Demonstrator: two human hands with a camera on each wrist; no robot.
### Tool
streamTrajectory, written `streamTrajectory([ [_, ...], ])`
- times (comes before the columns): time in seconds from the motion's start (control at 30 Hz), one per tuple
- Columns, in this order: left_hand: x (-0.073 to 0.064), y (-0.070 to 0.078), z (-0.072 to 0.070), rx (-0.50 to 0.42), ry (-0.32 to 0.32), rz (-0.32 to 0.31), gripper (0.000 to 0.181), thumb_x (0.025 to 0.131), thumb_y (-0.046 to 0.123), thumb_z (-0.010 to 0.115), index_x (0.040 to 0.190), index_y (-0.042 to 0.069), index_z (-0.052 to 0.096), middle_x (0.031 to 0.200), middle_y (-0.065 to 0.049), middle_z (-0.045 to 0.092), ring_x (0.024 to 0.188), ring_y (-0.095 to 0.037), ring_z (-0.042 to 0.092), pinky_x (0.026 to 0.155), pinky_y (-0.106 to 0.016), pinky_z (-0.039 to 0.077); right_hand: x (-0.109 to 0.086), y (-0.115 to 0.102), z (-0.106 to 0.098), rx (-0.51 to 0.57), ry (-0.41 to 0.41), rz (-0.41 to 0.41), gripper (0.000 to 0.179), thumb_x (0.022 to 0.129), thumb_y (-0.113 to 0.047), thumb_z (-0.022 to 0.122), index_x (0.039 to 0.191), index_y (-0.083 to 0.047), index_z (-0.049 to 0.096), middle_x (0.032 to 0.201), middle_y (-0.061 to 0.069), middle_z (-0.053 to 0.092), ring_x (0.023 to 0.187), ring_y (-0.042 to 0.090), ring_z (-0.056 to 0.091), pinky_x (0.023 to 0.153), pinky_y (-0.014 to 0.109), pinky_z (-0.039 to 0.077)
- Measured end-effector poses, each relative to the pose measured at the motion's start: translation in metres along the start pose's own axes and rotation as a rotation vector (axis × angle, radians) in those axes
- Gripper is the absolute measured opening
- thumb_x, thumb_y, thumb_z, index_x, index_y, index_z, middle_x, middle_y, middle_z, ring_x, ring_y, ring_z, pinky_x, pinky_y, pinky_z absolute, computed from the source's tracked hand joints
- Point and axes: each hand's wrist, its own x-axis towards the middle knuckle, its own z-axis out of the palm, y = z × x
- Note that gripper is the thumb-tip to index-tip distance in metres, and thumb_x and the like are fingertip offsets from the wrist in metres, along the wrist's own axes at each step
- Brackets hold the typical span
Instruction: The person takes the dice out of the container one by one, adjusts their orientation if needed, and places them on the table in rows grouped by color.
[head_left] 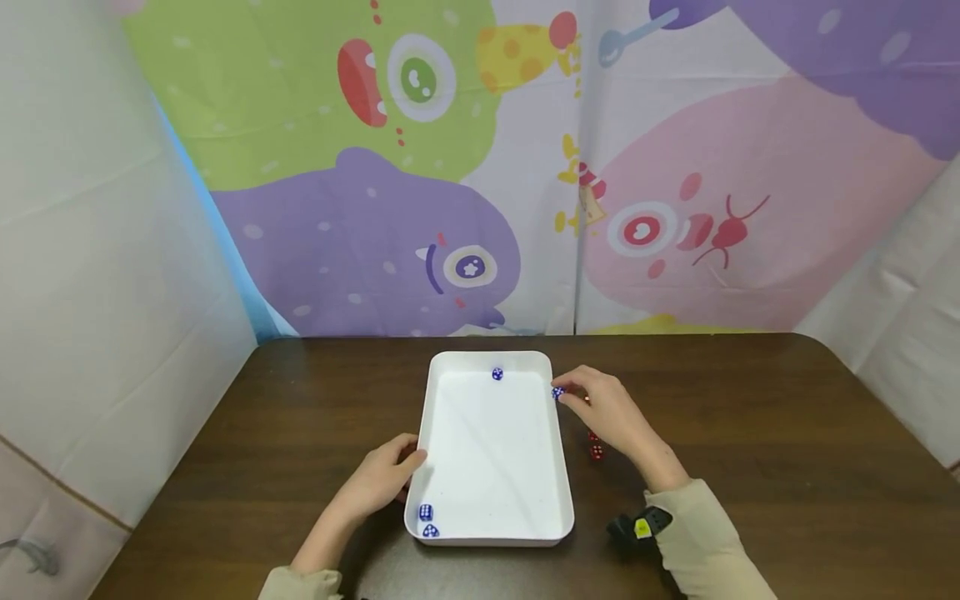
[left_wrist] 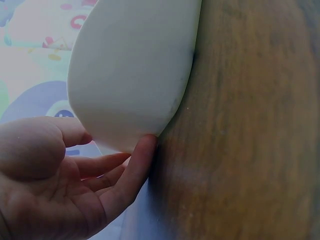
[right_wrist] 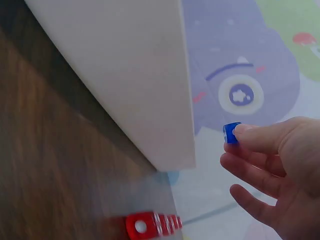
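Note:
A white rectangular tray [head_left: 495, 450] lies on the table. My left hand [head_left: 382, 475] grips its left wall, thumb over the rim and fingers outside; the left wrist view shows the fingertips [left_wrist: 145, 145] at the tray's underside edge. Between thumb and index finger, my right hand [head_left: 603, 408] pinches a blue die [right_wrist: 230, 132] by the tray's far right rim. Inside the tray, one blue die [head_left: 497, 374] sits near the far wall. Two more, a blue die [head_left: 426, 512] and a tilted-looking blue die [head_left: 431, 530], lie in the near left corner.
Several red dice [head_left: 596, 452] form a row on the brown table [head_left: 750, 433] right of the tray, partly hidden under my right hand. A dark strap with a yellow-green patch [head_left: 642, 527] is at the right wrist. A cartoon-printed curtain [head_left: 360, 242] hangs behind the table.

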Motion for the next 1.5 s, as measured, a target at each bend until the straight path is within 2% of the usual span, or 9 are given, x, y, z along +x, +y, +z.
streamTrajectory([
  [0.23, 0.000, 0.000, 0.000, 0.023, 0.006, 0.009, 0.029, 0.088, 0.019, 0.045, 0.109, -0.001, 0.048, 0.088, -0.012, 0.055, 0.062, -0.016, 0.054, 0.049, -0.029, 0.048, -0.001, 0.016, -0.013, -0.008, 0.069, 0.049, 0.014, 0.078, -0.013, 0.061, 0.092, -0.011, 0.063, 0.089, 0.000, 0.058, 0.077, 0.016, 0.054, 0.069, 0.036, 0.046],
  [0.47, 0.000, 0.001, 0.000, 0.025, 0.006, 0.000, 0.031, 0.088, 0.019, 0.045, 0.111, -0.002, 0.047, 0.090, -0.013, 0.055, 0.063, -0.016, 0.055, 0.050, -0.030, 0.049, -0.003, 0.034, -0.019, -0.032, 0.078, 0.120, 0.015, 0.078, -0.013, 0.061, 0.092, -0.010, 0.062, 0.089, 0.004, 0.058, 0.079, 0.023, 0.054, 0.069, 0.035, 0.045],
  [0.57, 0.000, 0.001, 0.000, 0.018, 0.009, -0.014, 0.034, 0.088, 0.020, 0.046, 0.113, -0.002, 0.046, 0.092, -0.013, 0.055, 0.065, -0.016, 0.055, 0.050, -0.029, 0.049, -0.005, 0.041, -0.019, -0.041, 0.069, 0.150, 0.015, 0.078, -0.012, 0.061, 0.092, -0.009, 0.062, 0.090, 0.006, 0.058, 0.080, 0.023, 0.054, 0.069, 0.037, 0.044],
  [1.03, 0.000, -0.001, -0.001, 0.006, 0.006, 0.001, 0.033, 0.088, 0.020, 0.045, 0.113, -0.002, 0.046, 0.089, -0.012, 0.056, 0.063, -0.016, 0.054, 0.049, -0.030, 0.048, -0.014, 0.071, -0.011, -0.004, 0.003, 0.332, 0.016, 0.078, -0.012, 0.060, 0.093, -0.007, 0.061, 0.085, 0.007, 0.061, 0.078, 0.021, 0.054, 0.070, 0.038, 0.042],
  [1.23, -0.001, -0.002, -0.002, 0.011, 0.001, 0.001, 0.031, 0.088, 0.019, 0.045, 0.112, -0.002, 0.047, 0.092, -0.013, 0.055, 0.065, -0.017, 0.055, 0.051, -0.030, 0.049, -0.016, 0.076, -0.009, -0.008, -0.005, 0.351, 0.014, 0.077, -0.011, 0.061, 0.091, -0.007, 0.062, 0.081, 0.006, 0.061, 0.076, 0.019, 0.055, 0.069, 0.037, 0.042],
  [1.5, 0.001, -0.002, -0.001, 0.042, 0.014, 0.015, 0.028, 0.088, 0.019, 0.045, 0.109, 0.000, 0.049, 0.087, -0.011, 0.055, 0.064, -0.017, 0.053, 0.049, -0.030, 0.048, -0.016, 0.080, -0.008, -0.023, 0.023, 0.332, 0.013, 0.075, -0.010, 0.062, 0.087, -0.006, 0.062, 0.077, 0.005, 0.061, 0.072, 0.018, 0.055, 0.065, 0.034, 0.042],
])
